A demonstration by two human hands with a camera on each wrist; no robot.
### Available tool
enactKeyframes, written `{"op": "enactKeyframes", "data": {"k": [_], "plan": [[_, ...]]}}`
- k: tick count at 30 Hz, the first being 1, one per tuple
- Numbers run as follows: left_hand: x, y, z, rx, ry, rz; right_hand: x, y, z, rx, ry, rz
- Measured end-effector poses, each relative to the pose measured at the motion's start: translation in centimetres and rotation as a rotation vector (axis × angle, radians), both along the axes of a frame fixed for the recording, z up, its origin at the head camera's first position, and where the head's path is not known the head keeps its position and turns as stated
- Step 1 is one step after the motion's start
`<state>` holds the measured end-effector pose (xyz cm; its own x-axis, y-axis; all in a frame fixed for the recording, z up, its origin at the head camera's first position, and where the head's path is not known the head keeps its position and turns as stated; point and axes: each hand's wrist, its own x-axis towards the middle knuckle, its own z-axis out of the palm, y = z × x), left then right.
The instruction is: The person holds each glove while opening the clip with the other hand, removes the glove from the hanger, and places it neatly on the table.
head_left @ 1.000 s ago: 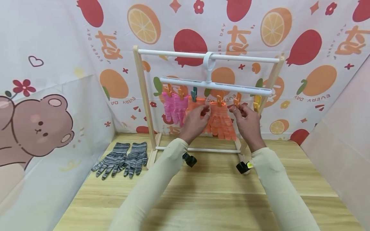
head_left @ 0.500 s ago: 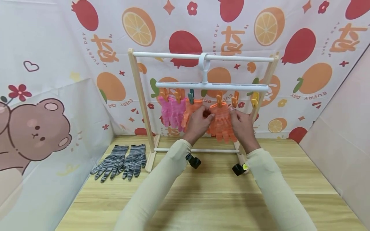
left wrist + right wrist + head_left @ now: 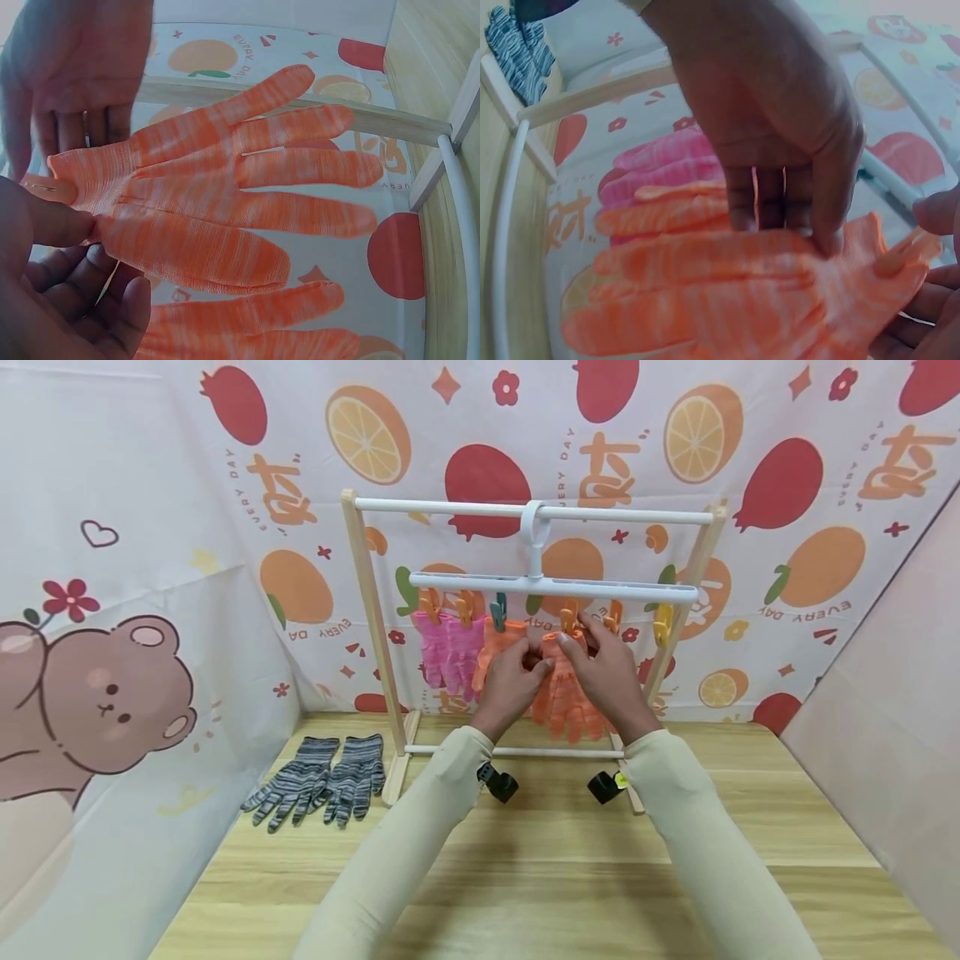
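Observation:
An orange glove [image 3: 570, 697] hangs fingers down from an orange clothespin [image 3: 568, 618] at its cuff. My left hand [image 3: 512, 689] pinches the left edge of that cuff between thumb and fingers. At the other side, my right hand [image 3: 611, 672] is spread around the clothespin's tail. In the right wrist view, the right thumb [image 3: 937, 211] is just off the clothespin [image 3: 904, 255], the other fingers on the far side. A second orange glove [image 3: 495, 643] hangs from a teal clothespin [image 3: 498, 610], partly hidden behind my left hand.
The white hanger [image 3: 480, 582] hooks over a wooden rack's top bar [image 3: 442, 508]. Two pink gloves [image 3: 450, 652] hang at left. At right are another orange clothespin [image 3: 614, 614] and a yellow clothespin [image 3: 662, 625]. Two grey striped gloves [image 3: 322, 777] lie on the table [image 3: 540, 877].
My right hand has moved left, from beside the free orange clothespin to the right orange glove's cuff and its clothespin. My left hand has come to that cuff's left edge.

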<state>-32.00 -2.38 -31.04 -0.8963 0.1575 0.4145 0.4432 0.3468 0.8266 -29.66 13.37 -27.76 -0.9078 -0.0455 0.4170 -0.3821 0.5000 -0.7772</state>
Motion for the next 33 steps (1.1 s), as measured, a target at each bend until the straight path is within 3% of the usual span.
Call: {"op": "enactKeyframes", "data": {"k": [10,24,33], "plan": [[0.2,-0.1,0.0,0.008,-0.043,-0.026,-0.8,-1.1,0.8,-0.069,0.047,-0.056],[0.2,-0.1,0.3,0.013,-0.035,-0.033,-0.7,-1.0,1.2,-0.16,0.148,-0.057],[0.3,-0.3,0.3,0.008,-0.043,-0.016,-1.0,-0.9,1.0,-0.223,0.162,-0.051]]}}
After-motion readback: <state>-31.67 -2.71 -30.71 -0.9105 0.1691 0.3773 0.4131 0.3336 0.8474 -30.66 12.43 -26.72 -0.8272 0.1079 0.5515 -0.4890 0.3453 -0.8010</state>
